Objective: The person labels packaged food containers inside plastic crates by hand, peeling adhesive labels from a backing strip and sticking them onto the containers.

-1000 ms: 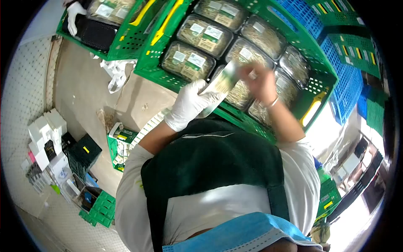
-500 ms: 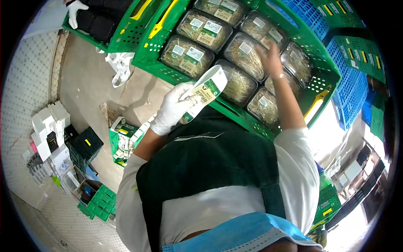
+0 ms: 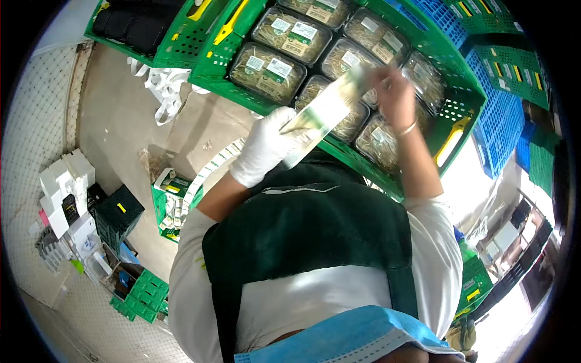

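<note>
My left hand (image 3: 266,145), in a white glove, is closed around a strip of printed labels (image 3: 321,118) that is blurred by motion. The bare right hand (image 3: 393,94) is at the strip's upper end, its fingers pinched together and blurred; what they grip is hidden. Below both hands is a green crate (image 3: 212,75) holding several clear-lidded black trays of pale sprouts. Two labels show on the lid of the near-left tray (image 3: 268,72), while a middle tray (image 3: 345,58) shows one small white label.
Another green crate (image 3: 172,51) with black trays stands at the upper left. White strips (image 3: 166,91) lie on the floor beside it. A small green box (image 3: 169,206) holds label rolls. Blue crates (image 3: 502,133) stand at right, dark crates (image 3: 120,215) at lower left.
My right hand has come back from over the back trays to the strip. The strip now stretches up towards it, and a second label shows on the back-right tray compared with the first frame.
</note>
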Action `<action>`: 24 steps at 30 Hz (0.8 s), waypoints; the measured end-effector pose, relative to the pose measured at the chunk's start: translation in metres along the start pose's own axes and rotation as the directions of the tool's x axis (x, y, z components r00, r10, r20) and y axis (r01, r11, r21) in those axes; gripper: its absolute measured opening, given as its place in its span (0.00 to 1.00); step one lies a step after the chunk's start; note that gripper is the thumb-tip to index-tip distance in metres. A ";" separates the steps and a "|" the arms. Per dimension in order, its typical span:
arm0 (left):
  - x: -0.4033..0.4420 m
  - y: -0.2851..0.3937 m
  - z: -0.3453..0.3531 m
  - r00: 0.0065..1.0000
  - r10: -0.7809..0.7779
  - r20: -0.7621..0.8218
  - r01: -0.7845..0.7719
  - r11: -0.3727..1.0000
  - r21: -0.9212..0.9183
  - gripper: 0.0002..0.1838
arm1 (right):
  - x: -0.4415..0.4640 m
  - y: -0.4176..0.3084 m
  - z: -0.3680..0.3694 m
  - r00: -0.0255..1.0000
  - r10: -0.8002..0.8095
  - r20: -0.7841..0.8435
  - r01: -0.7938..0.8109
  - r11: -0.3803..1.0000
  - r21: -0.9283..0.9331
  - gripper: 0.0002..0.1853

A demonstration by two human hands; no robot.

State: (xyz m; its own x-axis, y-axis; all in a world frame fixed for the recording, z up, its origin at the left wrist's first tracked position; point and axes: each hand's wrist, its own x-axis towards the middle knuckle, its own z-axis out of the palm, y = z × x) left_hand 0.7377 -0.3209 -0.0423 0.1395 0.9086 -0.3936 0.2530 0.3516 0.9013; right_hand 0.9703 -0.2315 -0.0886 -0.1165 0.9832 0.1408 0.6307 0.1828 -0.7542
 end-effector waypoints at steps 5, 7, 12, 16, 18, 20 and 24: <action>-0.012 -0.020 -0.025 0.985 -0.169 0.031 0.172 0.961 -0.218 0.05 | 0.013 0.128 0.036 0.982 0.025 0.186 0.095 0.788 -0.609 0.18; -0.014 -0.038 -0.033 0.995 0.091 0.037 -0.088 0.994 -0.066 0.04 | -0.001 0.142 0.055 0.993 -0.030 0.112 0.097 0.748 -0.657 0.20; -0.026 -0.026 -0.042 0.958 -0.199 0.205 0.273 0.848 -0.455 0.10 | -0.023 0.128 0.057 0.993 -0.026 0.116 0.105 0.654 -0.749 0.34; -0.029 -0.032 -0.053 0.871 -0.286 0.400 0.429 0.838 -0.336 0.11 | -0.006 0.107 0.052 0.973 0.157 0.169 0.046 0.585 -0.810 0.33; -0.028 -0.035 -0.070 0.907 -0.178 0.381 0.303 0.905 -0.299 0.06 | 0.018 0.088 0.075 0.986 -0.006 0.169 0.123 0.713 -0.690 0.24; -0.025 -0.039 -0.085 0.931 -0.073 0.357 0.183 0.941 -0.284 0.06 | 0.047 0.073 0.120 0.972 -0.136 0.191 0.212 0.858 -0.468 0.16; -0.019 -0.041 -0.096 0.922 -0.167 0.350 0.333 0.803 -0.494 0.10 | 0.083 0.046 0.201 0.969 -0.158 0.190 0.238 0.801 -0.549 0.24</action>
State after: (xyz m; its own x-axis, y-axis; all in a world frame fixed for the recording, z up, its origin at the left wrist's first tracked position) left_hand 0.6331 -0.3305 -0.0544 0.4213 0.7001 -0.5765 -0.2232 0.6962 0.6823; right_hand 0.8352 -0.1412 -0.2402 -0.3583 0.9240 0.1336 0.8989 0.3801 -0.2180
